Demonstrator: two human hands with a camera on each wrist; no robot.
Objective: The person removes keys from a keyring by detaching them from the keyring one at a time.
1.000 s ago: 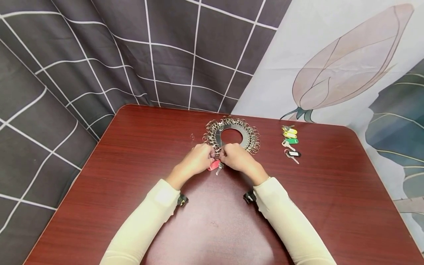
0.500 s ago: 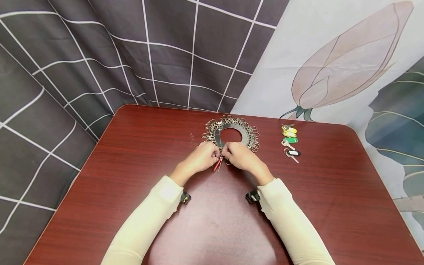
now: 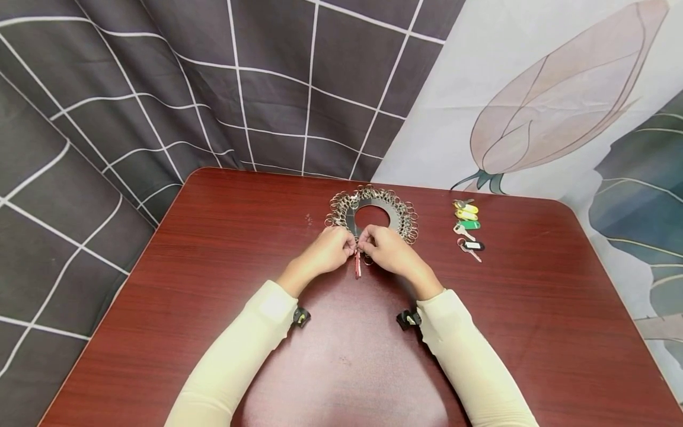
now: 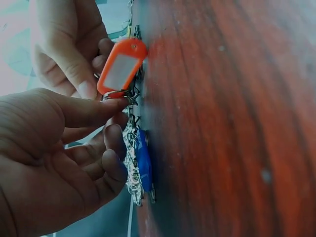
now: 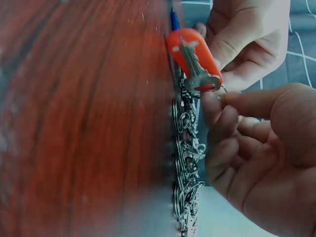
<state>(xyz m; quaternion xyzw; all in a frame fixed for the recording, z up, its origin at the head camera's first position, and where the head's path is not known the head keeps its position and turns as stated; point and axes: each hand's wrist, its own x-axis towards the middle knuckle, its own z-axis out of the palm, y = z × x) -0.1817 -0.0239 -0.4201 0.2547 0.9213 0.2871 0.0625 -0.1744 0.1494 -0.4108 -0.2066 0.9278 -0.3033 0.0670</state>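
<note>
Fingers [image 3: 349, 244] of the left hand [image 3: 325, 254] and the right hand [image 3: 388, 254] meet tip to tip, all curled in and pinching at the small split ring of a red key tag [image 3: 357, 265]. Left thumb and forefinger clamp the ring from one side, right thumb and forefinger from the other. Hanging just below the fingertips, the tag stands edge-on above the counter [image 3: 224, 249], and the right wrist view shows a silver key [image 5: 195, 69] lying against its orange-red face. Just beyond the fingertips sits the big metal disc ringed with key rings [image 3: 373, 213], its near edge touching the knuckles. Well off past the right hand's fingers, a short row of tagged keys [image 3: 468, 228], yellow, green and black, lies on the counter. Cream sleeves [image 3: 240, 350] trail back from both wrists.
</note>
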